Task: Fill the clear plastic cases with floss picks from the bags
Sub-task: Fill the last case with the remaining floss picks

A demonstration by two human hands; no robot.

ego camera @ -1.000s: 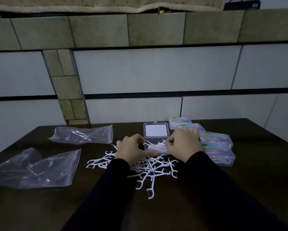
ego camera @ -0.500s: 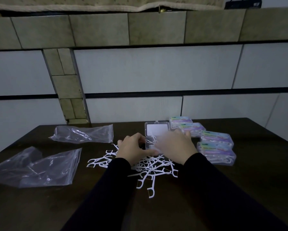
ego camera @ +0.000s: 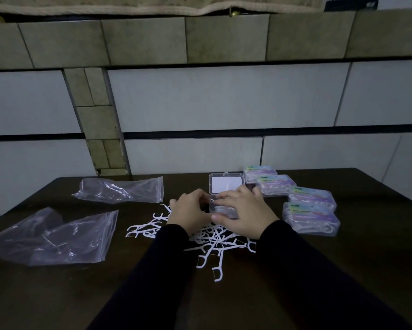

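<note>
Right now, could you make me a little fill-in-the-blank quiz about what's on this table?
The open case has its lid tipped ___.
Closed, filled cases number ___.
Loose floss picks are coloured ___.
The plastic bags lie to the person's ___.

Missing words: up; four; white; left.

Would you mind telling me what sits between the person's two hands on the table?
In the head view, the open clear case sits between the left hand and right hand.
</note>
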